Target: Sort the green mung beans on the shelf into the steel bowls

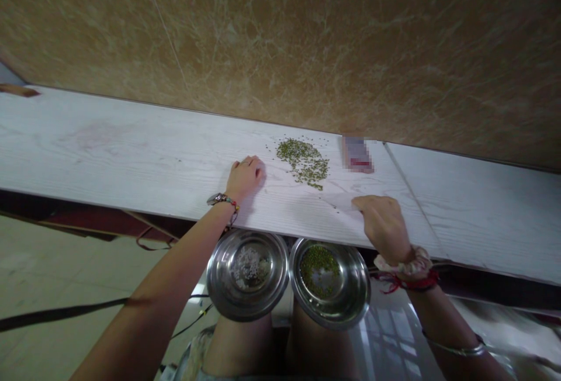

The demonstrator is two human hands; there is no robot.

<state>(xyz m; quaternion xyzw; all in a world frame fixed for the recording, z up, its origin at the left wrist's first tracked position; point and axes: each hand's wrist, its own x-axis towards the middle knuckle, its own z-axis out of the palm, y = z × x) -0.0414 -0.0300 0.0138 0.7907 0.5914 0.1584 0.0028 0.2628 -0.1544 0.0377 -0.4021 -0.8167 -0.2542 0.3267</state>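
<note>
A loose patch of small green beans [302, 159], like mung beans, lies spread on the white wood-grain ledge [184, 159]. My left hand [248, 177] rests on the ledge just left of the patch, its fingers curled in; whatever they may hold is hidden. To the right and nearer me, my right hand [385, 223] is closed, knuckles up. A faint pale flat shape shows by its fingertips, too indistinct to name. Below the ledge, a steel bowl [360, 299] holds green beans. Beside it, another steel bowl [215, 287] contains whitish grains or pieces.
A blurred-out flat rectangular item [357, 154] lies right of the beans, against the brown marbled wall [280, 48]. Both bowls sit over my knees, close to the ledge's front edge. A dark strap [61, 314] crosses at lower left. A brown object [20, 90] lies at the far left end.
</note>
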